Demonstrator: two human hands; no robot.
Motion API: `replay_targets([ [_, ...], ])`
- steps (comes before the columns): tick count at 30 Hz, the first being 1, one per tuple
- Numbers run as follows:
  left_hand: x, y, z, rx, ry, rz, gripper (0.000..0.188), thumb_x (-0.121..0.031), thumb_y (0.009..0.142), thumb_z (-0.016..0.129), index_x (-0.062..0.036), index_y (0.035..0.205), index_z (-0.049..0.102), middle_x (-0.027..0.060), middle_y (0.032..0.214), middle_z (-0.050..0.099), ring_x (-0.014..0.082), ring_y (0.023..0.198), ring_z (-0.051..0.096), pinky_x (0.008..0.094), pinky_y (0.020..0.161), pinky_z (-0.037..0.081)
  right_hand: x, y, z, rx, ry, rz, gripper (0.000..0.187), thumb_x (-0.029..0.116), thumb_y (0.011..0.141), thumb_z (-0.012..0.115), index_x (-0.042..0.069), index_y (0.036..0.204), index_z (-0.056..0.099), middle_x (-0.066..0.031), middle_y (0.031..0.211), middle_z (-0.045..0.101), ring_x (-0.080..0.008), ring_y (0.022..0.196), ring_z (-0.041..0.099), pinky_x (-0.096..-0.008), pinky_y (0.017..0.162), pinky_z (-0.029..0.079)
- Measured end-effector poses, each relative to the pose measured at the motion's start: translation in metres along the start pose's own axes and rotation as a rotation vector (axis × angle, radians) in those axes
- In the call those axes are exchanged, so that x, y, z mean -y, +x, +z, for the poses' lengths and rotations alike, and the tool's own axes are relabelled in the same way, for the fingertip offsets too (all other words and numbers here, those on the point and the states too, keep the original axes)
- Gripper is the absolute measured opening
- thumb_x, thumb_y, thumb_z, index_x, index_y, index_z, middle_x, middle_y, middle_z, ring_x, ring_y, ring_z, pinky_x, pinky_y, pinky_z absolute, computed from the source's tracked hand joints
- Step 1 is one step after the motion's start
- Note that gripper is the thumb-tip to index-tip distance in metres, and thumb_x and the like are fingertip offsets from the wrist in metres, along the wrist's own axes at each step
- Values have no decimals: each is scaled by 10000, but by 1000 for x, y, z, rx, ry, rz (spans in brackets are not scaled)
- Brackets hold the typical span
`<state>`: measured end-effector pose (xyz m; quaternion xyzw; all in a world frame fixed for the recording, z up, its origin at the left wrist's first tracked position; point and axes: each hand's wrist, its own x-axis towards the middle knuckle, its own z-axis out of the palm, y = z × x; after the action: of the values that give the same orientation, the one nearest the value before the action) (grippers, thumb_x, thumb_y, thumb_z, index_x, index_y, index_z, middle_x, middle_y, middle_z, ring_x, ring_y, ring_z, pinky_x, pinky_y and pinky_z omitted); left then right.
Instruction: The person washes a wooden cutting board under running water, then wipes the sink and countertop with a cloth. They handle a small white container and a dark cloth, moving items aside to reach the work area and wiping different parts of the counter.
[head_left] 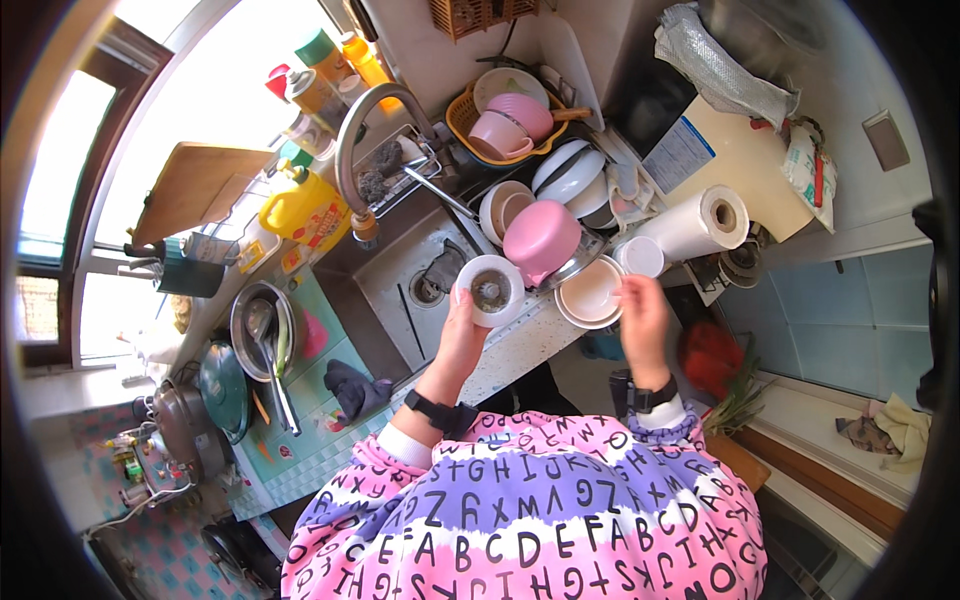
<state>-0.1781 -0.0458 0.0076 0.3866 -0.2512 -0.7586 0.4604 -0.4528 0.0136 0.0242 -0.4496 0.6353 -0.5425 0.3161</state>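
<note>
Over the sink's point(395, 275) front edge, the left hand point(462, 335) is gripping a small white bowl point(490, 290) holding dark residue, while the right hand point(640, 312) is pinching the rim of a shallow white dish point(590, 295). A tilt could be spilling those dregs onto the counter.

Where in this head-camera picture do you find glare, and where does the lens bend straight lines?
Head view: daylight through the window blows out to white at upper left; the curved steel tap catches glints. Fisheye bends the sink's edges and the counter toward the dark round rim. The left hand holding the small white round bowl stays sharp.
</note>
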Motion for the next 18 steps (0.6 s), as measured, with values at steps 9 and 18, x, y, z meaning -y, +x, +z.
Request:
replay_targets([
  [9, -8, -4, 7, 18, -57, 99, 520, -435, 1061, 365, -127, 1475, 301, 95, 1445, 432, 238, 1332, 441, 430, 1105, 383, 65, 2, 132, 600, -605, -567, 488, -2, 757, 569, 146, 1216, 642, -176, 1525, 349, -432, 1387, 314, -549, 1107, 288],
  [18, -25, -20, -12, -57, -9, 137, 503, -449, 1068, 308, -147, 1469, 279, 88, 1417, 439, 227, 1315, 463, 424, 1053, 453, 58, 20, 140, 629, -624, -670, 290, 18, 776, 571, 114, 1009, 713, -169, 1531, 357, -395, 1361, 371, -497, 1088, 320],
])
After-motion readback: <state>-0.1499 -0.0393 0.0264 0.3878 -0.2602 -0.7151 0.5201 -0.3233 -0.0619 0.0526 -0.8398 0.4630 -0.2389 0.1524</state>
